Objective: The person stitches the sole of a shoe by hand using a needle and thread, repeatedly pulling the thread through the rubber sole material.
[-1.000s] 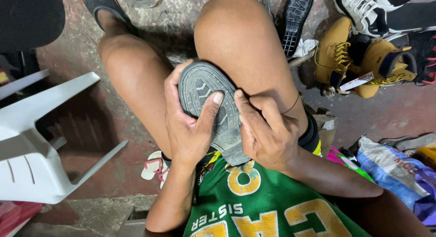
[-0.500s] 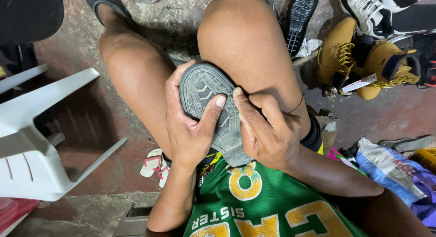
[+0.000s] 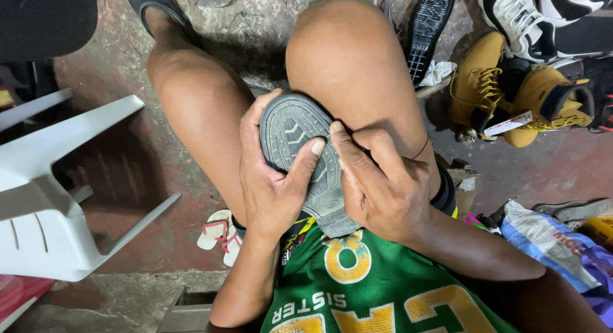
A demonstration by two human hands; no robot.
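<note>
A shoe with a grey treaded sole (image 3: 295, 132) lies sole-up between my bare knees. My left hand (image 3: 271, 186) wraps around its left side, with the thumb pressed across the middle of the sole. My right hand (image 3: 380, 180) grips the right edge, its thumb lying along the rim next to the left thumb. The shoe's heel end rests against my green jersey (image 3: 357, 288). The upper of the shoe is hidden under the sole and my hands.
A white plastic chair (image 3: 57, 192) stands at the left. Tan boots (image 3: 517, 90), a loose black sole (image 3: 428, 33) and black-and-white sneakers (image 3: 536, 14) lie on the floor at the upper right. A small flip-flop (image 3: 217, 234) lies below my left knee. Plastic bags (image 3: 555, 243) sit at the right.
Both hands keep their grip on the shoe. The thumbs have shifted slightly along the sole's right rim. Nothing else has moved.
</note>
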